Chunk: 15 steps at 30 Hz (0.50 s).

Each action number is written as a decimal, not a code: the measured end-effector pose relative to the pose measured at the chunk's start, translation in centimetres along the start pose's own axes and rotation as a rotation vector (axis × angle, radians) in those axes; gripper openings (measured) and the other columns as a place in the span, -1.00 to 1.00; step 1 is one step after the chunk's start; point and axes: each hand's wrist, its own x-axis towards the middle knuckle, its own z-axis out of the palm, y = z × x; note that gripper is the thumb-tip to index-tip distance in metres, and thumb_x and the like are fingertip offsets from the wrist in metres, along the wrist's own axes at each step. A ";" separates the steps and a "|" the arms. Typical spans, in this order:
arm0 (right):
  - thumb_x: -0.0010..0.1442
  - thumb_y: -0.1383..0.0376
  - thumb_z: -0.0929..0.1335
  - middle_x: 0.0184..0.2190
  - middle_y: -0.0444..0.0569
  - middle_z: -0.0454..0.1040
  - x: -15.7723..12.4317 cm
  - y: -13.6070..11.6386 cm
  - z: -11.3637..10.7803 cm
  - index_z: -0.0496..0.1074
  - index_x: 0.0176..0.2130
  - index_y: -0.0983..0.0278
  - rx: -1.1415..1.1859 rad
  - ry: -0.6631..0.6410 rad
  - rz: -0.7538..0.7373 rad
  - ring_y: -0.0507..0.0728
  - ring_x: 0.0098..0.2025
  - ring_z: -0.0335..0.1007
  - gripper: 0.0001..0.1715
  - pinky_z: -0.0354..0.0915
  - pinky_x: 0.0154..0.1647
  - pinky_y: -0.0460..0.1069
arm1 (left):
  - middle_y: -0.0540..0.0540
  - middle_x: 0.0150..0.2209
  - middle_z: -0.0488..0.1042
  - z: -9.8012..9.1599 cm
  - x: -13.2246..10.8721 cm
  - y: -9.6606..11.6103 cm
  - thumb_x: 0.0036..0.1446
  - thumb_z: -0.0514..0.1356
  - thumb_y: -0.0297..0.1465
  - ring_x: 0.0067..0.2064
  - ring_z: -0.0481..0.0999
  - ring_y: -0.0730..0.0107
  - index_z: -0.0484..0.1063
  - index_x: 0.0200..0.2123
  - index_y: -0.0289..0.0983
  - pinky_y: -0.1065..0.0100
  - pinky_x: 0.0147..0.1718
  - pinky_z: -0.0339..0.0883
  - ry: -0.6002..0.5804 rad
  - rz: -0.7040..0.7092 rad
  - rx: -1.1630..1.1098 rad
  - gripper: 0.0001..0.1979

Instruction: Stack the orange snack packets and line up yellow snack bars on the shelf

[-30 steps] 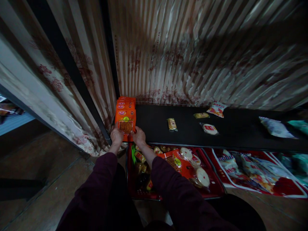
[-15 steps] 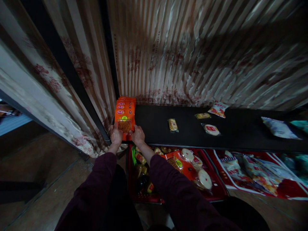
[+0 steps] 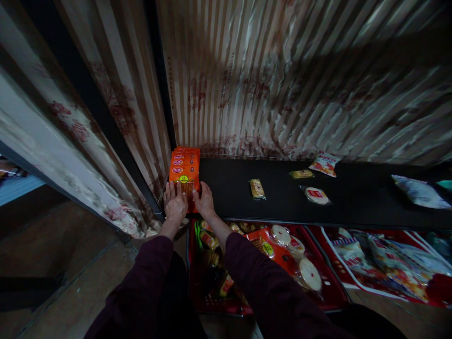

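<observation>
Several orange snack packets (image 3: pixel 185 171) lie overlapped in a row at the left end of the black shelf (image 3: pixel 229 188). My left hand (image 3: pixel 175 201) rests flat over the lower left part of the front packet, fingers stretched out. Along the packet's right edge lies my right hand (image 3: pixel 205 198), fingers extended and its thumb near the packet. Between my hands the packet's lower picture shows partly. The packets' far ends touch the corner by the striped curtain.
Small wrapped snacks (image 3: pixel 257 189) and a round wrapped cracker (image 3: pixel 316 195) lie along the shelf, with puffed bags (image 3: pixel 324 163) farther right. Below stands a red basket (image 3: pixel 334 287) of snacks, beside another container of bags. A dark post (image 3: pixel 160 70) rises at the left, before a striped curtain (image 3: pixel 219 84).
My left hand has moved from gripping the packet's lower left edge to lying flat on top. The right hand's fingers have straightened along the side. The view has shifted slightly.
</observation>
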 end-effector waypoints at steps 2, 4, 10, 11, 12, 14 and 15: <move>0.26 0.17 0.15 0.26 0.20 0.14 0.9 0.0 0.0 0.09 0.25 0.43 0.090 -0.008 0.037 0.19 0.30 0.00 -0.35 -0.04 0.30 0.12 | -0.34 0.28 0.11 0.0 0.3 0.3 0.20 -0.05 -0.35 0.35 -0.06 0.05 0.22 0.19 -0.37 0.01 0.24 -0.09 -0.019 0.014 -0.002 -0.50; 0.29 0.13 0.10 0.27 0.20 0.11 1.9 -0.2 0.2 0.06 0.26 0.43 0.152 -0.022 0.079 0.18 0.31 0.01 -0.33 -0.04 0.30 0.11 | -0.31 0.29 0.10 0.2 0.6 0.4 0.20 -0.04 -0.33 0.35 -0.06 0.05 0.22 0.20 -0.34 0.00 0.23 -0.08 -0.032 0.006 0.000 -0.49; 0.33 0.13 0.01 0.25 0.16 0.17 3.5 -1.0 1.2 0.11 0.24 0.46 0.192 -0.011 0.142 0.13 0.30 0.04 -0.34 -0.08 0.32 0.06 | -0.38 0.28 0.08 1.3 1.4 0.0 0.18 -0.01 -0.34 0.35 -0.07 0.03 0.22 0.19 -0.41 -0.04 0.26 -0.15 -0.048 0.053 0.054 -0.47; 0.33 0.13 0.00 0.25 0.16 0.17 3.5 -1.1 1.4 0.12 0.24 0.46 0.189 -0.017 0.144 0.12 0.30 0.04 -0.34 -0.09 0.32 0.05 | -0.39 0.29 0.08 1.4 1.5 -0.1 0.18 -0.02 -0.34 0.35 -0.07 0.03 0.22 0.19 -0.43 -0.04 0.26 -0.16 -0.054 0.065 0.068 -0.47; 0.33 0.14 -0.01 0.25 0.16 0.17 3.5 -1.2 1.5 0.12 0.24 0.48 0.184 -0.024 0.142 0.12 0.30 0.04 -0.33 -0.09 0.32 0.03 | -0.40 0.29 0.07 1.5 1.5 -0.3 0.19 -0.02 -0.34 0.35 -0.07 0.04 0.22 0.19 -0.43 -0.03 0.26 -0.17 -0.057 0.076 0.078 -0.47; 0.34 0.16 -0.02 0.25 0.17 0.17 3.5 -1.5 1.6 0.13 0.23 0.50 0.173 -0.040 0.130 0.12 0.30 0.04 -0.33 -0.09 0.32 0.01 | -0.40 0.29 0.07 1.6 1.6 -0.7 0.19 -0.03 -0.33 0.35 -0.07 0.04 0.21 0.19 -0.43 -0.02 0.26 -0.17 -0.049 0.089 0.088 -0.47; 0.34 0.17 -0.02 0.25 0.18 0.17 3.4 -1.6 1.6 0.13 0.23 0.51 0.165 -0.048 0.125 0.12 0.30 0.03 -0.34 -0.09 0.32 0.00 | -0.39 0.28 0.08 1.6 1.7 -0.8 0.20 -0.03 -0.32 0.35 -0.07 0.03 0.21 0.19 -0.43 -0.02 0.26 -0.16 -0.046 0.092 0.090 -0.47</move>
